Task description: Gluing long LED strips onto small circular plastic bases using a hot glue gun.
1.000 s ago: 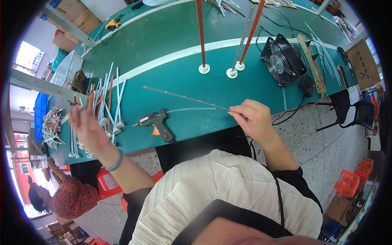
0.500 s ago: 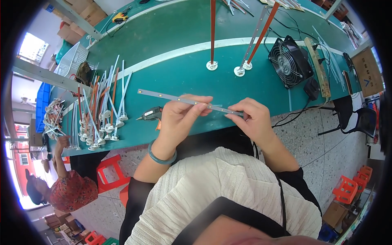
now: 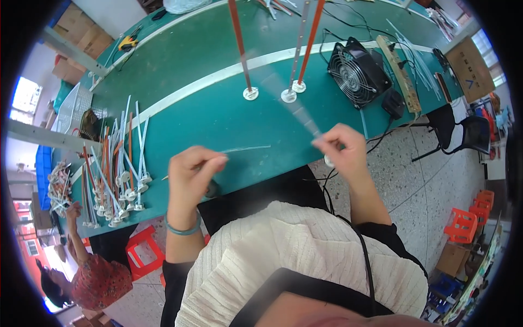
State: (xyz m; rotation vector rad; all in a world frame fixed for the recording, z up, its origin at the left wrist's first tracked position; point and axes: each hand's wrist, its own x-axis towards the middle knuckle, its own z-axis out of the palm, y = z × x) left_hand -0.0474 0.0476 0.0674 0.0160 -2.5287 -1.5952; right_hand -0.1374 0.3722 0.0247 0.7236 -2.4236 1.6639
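My right hand (image 3: 344, 151) is closed on one end of a long, thin LED strip (image 3: 297, 110). Motion smears the strip, which slants up and left from my fingers. Just below that hand a small white disc (image 3: 328, 161) shows; whether it joins the strip I cannot tell. My left hand (image 3: 190, 173) is closed, thumb and forefinger tips together. A thin clear strand (image 3: 245, 149) runs right from behind its fingertips, and I cannot tell if it is held or lies on the table. The glue gun (image 3: 212, 189) is mostly hidden behind my left hand.
Upright strips stand on white bases (image 3: 250, 94) on the green table (image 3: 180, 122). At right are a black fan (image 3: 357, 73) and a power strip (image 3: 400, 76). Many strips with white bases (image 3: 117, 180) cluster at left, near a co-worker (image 3: 101, 278).
My left hand has let go of the LED strip and moved left. The right hand has swung the strip to point up and away. The view has shifted a little.
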